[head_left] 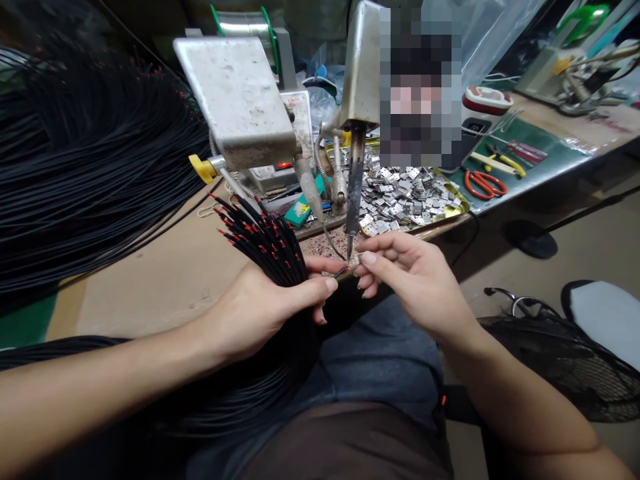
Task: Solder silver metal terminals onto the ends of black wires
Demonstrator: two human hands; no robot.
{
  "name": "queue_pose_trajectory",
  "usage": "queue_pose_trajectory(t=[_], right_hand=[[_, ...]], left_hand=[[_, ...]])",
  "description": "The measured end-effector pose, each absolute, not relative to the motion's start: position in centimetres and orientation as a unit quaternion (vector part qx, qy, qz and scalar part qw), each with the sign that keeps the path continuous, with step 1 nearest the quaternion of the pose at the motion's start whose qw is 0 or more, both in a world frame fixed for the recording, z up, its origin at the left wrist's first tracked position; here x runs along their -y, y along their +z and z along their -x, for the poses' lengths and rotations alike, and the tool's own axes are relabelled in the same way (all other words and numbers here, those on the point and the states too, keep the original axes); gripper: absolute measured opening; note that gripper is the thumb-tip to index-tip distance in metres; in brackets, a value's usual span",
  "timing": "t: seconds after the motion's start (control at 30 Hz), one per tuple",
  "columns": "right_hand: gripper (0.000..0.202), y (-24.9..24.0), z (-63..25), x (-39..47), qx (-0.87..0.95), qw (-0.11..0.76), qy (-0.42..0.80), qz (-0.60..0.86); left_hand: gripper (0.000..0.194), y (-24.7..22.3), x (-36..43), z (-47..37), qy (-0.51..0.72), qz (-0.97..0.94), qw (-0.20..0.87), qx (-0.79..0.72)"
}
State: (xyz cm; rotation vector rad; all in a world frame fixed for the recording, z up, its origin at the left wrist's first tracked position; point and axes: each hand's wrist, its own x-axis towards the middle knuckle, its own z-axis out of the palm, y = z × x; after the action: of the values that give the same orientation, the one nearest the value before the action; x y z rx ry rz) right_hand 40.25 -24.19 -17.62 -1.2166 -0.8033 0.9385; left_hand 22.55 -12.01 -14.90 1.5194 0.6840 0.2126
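A thick bundle of black cables point(270, 247) with red-tipped ends is wrapped in my left hand point(287, 290). Between its thumb and forefinger, one cable end point(342, 272) sticks out to the right. My right hand point(405, 270) pinches a small metal USB connector point(356, 260) against that cable end. Right above the joint stands the soldering iron point(354, 193), tip down, held in a metal stand. From the left a thin solder feed tube point(313, 190) reaches down to the same spot. Whether the iron's tip touches the connector, I cannot tell.
A yellow-rimmed tray point(463, 203) of loose metal connectors lies behind the iron. Orange-handled scissors point(485, 185) and yellow pliers point(505, 162) lie to its right. A large coil of black cable point(100, 153) covers the left side. A solder spool point(247, 33) stands behind. A fan point(565, 360) is at lower right.
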Motion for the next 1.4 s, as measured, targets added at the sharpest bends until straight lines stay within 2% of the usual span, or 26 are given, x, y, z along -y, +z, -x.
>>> queue_pose_trajectory(t=[0.17,0.5,0.8,1.0,1.4], right_hand=[[0.021,-18.5,-40.1,23.7,0.353,0.678,0.428,0.483],[0.017,-18.8,-39.7,23.9,0.357,0.69,0.396,0.489],[0.017,-19.7,-39.6,23.9,0.346,0.699,0.431,0.455],[0.03,-19.2,-39.1,23.7,0.317,0.723,0.421,0.448],[0.024,-19.0,-38.7,23.8,0.326,0.722,0.407,0.455]], left_hand=[[0.04,-15.0,11.9,-22.6,0.105,-0.665,0.674,-0.304],[0.038,-15.3,12.1,-22.8,0.134,-0.631,0.705,-0.294],[0.034,-15.2,12.0,-22.8,0.148,-0.623,0.712,-0.288],[0.041,-15.6,11.9,-22.8,0.138,-0.626,0.707,-0.297],[0.038,-15.4,12.0,-22.8,0.141,-0.635,0.7,-0.295]])
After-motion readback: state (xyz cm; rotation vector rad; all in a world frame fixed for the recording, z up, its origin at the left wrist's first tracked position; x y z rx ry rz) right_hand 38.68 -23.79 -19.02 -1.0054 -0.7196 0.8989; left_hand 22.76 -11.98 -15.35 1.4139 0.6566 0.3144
